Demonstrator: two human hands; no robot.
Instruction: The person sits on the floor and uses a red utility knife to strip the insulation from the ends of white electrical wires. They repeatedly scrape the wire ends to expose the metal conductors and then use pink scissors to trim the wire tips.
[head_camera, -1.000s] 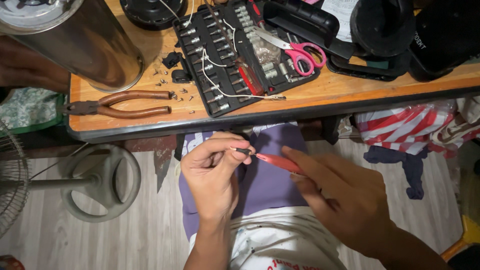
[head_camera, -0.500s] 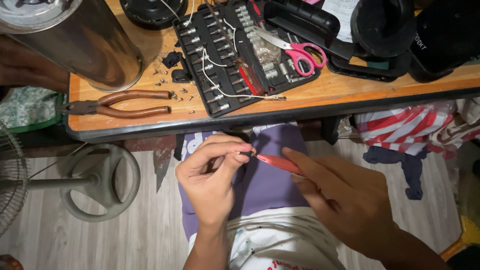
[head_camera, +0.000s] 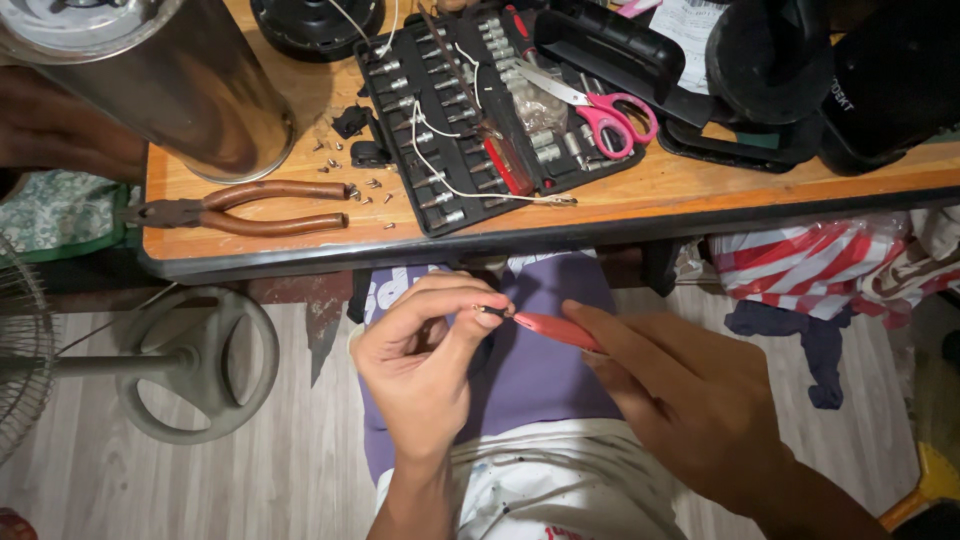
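- Since a second ago the left hand has curled tighter round its small dark part, and the red-handled tool has stayed pressed at that part's end; nothing on the table has shifted.
- The wooden table spans the top of the view, above the person's lap.
- A large steel pot stands at its left end.
- A black socket-bit case lies open mid-table, a white wire across it.
- Brown-handled pliers lie near the front edge, loose screws beside them.
- Pink-handled scissors rest right of the case.
- The right hand grips the tool's handle; both hands meet below the table edge, fingers closed on what they hold.
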